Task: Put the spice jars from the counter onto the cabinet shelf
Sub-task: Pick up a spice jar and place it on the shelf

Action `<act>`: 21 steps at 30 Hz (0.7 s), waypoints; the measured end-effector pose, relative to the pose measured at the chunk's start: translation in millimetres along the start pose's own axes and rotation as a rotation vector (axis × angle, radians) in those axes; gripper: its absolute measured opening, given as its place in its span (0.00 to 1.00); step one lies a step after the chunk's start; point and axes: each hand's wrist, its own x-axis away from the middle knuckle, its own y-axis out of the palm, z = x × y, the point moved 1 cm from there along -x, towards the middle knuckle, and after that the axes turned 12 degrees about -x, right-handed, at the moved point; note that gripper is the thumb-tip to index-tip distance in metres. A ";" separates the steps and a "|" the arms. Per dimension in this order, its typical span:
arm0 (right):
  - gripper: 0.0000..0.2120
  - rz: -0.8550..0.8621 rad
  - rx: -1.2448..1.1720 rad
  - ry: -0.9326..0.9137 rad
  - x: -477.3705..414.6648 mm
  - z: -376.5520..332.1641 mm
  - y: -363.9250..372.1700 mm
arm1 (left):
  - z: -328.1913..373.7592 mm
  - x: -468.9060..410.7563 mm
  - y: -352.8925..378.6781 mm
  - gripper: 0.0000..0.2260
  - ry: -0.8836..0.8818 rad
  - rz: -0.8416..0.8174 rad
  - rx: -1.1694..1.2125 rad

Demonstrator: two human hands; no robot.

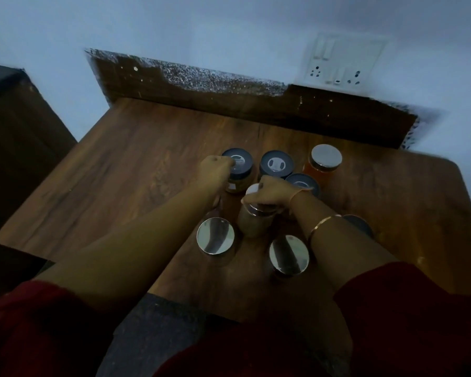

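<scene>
left hand point(215, 168) fingers point(229, 162) grip dark-lidded jar point(241, 161) | right hand point(272, 190) fingers grip silver-lidded jar point(254, 221) | writing unreadable

dark red left sleeve point(33, 322) and right sleeve point(408, 308); a thin gold bangle point(324, 221) and a finer band point(297, 193) sit behind the right hand point(275, 191).

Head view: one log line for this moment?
left hand grips dark-lid jar | right hand grips silver-lid jar | other jars stand on counter | shelf not in view
</scene>
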 end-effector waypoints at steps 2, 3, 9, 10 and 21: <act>0.26 -0.060 -0.003 -0.005 9.1 -14.6 -23.4 | 4.7 -3.5 4.2 0.13 -0.001 0.018 -0.010; 0.24 -0.071 0.013 -0.025 15.3 -24.5 -37.5 | 8.5 -4.7 5.1 0.14 0.004 0.033 -0.038; 0.26 0.005 0.000 -0.264 77.8 -86.0 -124.7 | 40.2 -4.1 4.6 0.09 0.137 -0.012 0.044; 0.23 0.013 -0.034 -0.309 87.8 -94.0 -137.0 | 46.0 -3.3 4.5 0.11 0.138 -0.064 0.119; 0.21 0.034 -0.668 -0.735 133.5 -149.2 -204.5 | 129.6 19.6 -33.7 0.29 0.147 -0.825 0.629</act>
